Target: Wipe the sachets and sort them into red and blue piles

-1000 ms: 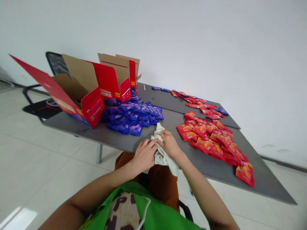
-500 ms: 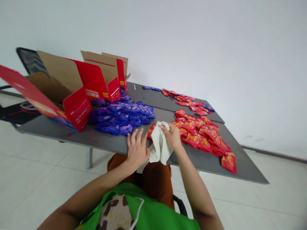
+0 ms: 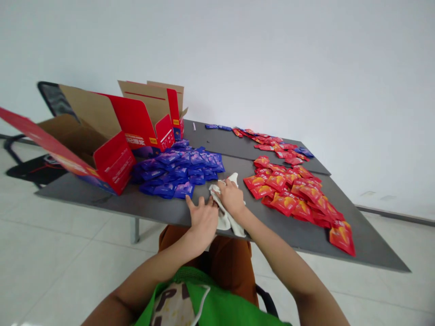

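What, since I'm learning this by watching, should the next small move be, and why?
Probably a short rub with the cloth: the right hand has it bunched at the table, and the left hand lies close beside it, seemingly placed to steady.

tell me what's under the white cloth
Gray tabletop shows beside the white cloth, and the right hand is on top. Anything between cloth and tabletop is covered and can't be made out.

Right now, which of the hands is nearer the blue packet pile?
Left: the left hand is just in front of the blue packet pile; the right hand is farther, to its right, on the white cloth.
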Tool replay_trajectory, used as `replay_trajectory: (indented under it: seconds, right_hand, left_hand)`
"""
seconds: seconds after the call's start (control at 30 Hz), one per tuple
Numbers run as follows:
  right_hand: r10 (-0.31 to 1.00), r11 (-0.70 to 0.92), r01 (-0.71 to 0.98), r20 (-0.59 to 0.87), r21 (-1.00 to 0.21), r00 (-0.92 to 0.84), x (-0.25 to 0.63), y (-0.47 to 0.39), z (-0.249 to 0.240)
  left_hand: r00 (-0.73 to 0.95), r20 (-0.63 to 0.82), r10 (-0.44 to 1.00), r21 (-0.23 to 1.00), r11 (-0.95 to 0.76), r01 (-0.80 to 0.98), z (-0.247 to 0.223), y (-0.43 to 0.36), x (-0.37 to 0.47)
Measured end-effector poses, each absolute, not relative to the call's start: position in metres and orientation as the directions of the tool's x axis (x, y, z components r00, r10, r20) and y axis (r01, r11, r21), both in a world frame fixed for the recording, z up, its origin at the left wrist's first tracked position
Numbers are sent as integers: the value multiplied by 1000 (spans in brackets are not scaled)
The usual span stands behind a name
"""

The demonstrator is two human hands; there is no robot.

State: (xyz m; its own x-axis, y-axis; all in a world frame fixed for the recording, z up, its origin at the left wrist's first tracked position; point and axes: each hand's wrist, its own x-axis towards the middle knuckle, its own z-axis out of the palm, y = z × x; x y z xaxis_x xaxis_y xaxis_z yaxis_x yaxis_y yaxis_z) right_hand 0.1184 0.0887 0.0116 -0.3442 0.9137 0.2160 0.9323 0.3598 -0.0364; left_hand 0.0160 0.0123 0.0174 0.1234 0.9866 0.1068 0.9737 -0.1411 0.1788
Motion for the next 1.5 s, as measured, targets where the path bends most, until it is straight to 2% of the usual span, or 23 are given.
replay_trajectory:
  seconds: [0.13, 0.23, 0.33, 0.4, 0.47, 0.53, 0.7, 0.8, 0.9, 1.0, 1.07, 1.13, 1.23, 1.3, 1.37, 1.5]
  right_hand:
    - [970, 193, 981, 155, -34, -186, 124, 119, 33]
    - [982, 135, 990, 138, -45, -127, 130, 125, 45]
    - [967, 194, 978, 182, -70, -179, 133, 104, 39]
    - [925, 352, 934, 176, -65, -336, 134, 86, 28]
    - [885, 441, 897, 186, -38, -427, 135, 76, 19]
    - [887, 435, 900, 180, -17, -425, 134, 78, 15]
    - [965, 213, 976, 149, 36, -216, 131, 121, 33]
    - [976, 153, 988, 150, 36, -156, 135, 133, 43]
    - [948, 251, 967, 192, 39, -254, 140, 119, 42]
    - [828, 538, 841, 156, 45, -538, 138, 96, 35]
    - [770, 631, 775, 94, 26, -631, 134, 90, 32]
    - [827, 559, 829, 65, 8, -558, 130, 96, 34]
    - [962, 264, 964, 75, -29, -261, 131, 119, 42]
    - [983, 158, 986, 99, -53, -152, 138, 130, 52]
    - [983, 119, 989, 153, -91, -104, 150, 132, 64]
    - [926, 132, 949, 376, -285, -16, 181, 107, 89]
  left_hand:
    - [125, 35, 992, 45, -127, 991, 30, 16, 23]
    - [135, 5, 991, 2, -135, 991, 35, 16, 24]
    - [191, 35, 981, -36, -190, 981, 36, 16, 21]
    - [212, 29, 977, -59, -210, 976, 34, 16, 21]
    - [199, 15, 980, -55, -198, 979, 33, 17, 25]
    - [174, 6, 985, -30, -174, 984, 33, 19, 30]
    - [138, -27, 990, 30, -137, 990, 37, 23, 37]
    - [138, -4, 990, 64, -137, 989, 34, 21, 32]
    - [147, 34, 989, 74, -149, 986, 22, 16, 26]
    - [154, 71, 986, 53, -158, 986, 12, 10, 26]
    - [169, 46, 985, 48, -171, 984, 12, 8, 29]
    - [145, 3, 989, 59, -145, 988, 17, 7, 33]
    - [98, 5, 995, 79, -98, 992, 26, 10, 36]
    - [104, 42, 994, 103, -108, 989, 31, 14, 32]
    - [79, 113, 990, 141, -94, 986, 33, 19, 26]
    - [50, 288, 956, 204, -112, 972, 22, 32, 27]
